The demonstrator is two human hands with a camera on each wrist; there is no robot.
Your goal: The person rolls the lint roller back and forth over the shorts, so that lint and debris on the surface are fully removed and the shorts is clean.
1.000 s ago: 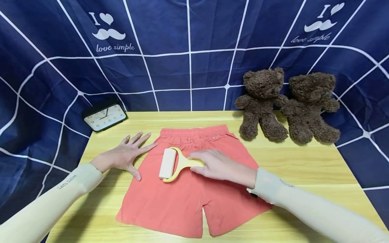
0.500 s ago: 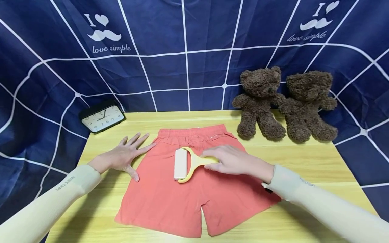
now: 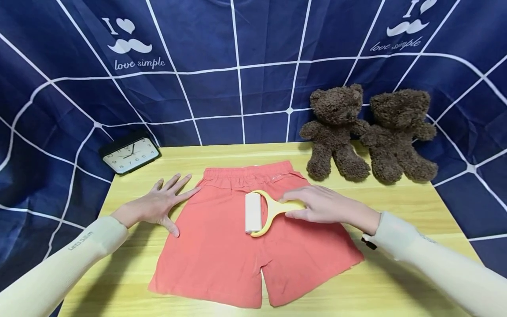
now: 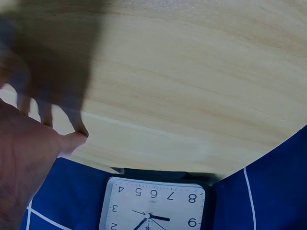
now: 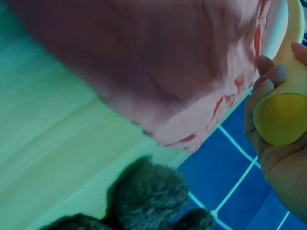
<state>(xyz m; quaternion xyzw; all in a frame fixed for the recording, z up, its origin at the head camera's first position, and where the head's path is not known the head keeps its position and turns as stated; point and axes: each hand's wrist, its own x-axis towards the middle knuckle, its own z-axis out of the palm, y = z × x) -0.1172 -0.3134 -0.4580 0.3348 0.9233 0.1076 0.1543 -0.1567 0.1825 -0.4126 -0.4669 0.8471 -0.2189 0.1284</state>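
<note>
A: Head view: what is entered first?
B: One pair of coral shorts (image 3: 237, 255), laid flat on the table (image 3: 416, 207), waistband towards the far edge, leg openings towards the near edge. One lint roller (image 3: 275, 208), yellow handle, pale cylinder, set on the shorts below the waistband, at about mid-width

A: The hands?
B: Right hand (image 3: 322, 204): closed round the roller's handle. Left hand (image 3: 158, 206): fingers spread wide, nothing held, fingertips placed along the shorts' left side

A: What change is to be recorded?
B: The roller has been drawn from the left part of the shorts to the middle, towards the table's right edge; the shorts and the left hand have been kept in place. By judgement, a sideways stroke is partly made, the cloth being steadied by the left hand; what has been picked up cannot be told

A: Other stock?
B: One clock (image 3: 130, 154), far left corner of the table; two plush bears (image 3: 334, 108), propped near the far right corner

A: Left wrist view?
B: Spread left hand, partly shown; clock seen inverted by the far edge; shorts not shown

A: Right wrist view?
B: Handle's end encircled by the right hand; shorts alongside, a bear partly shown
</note>
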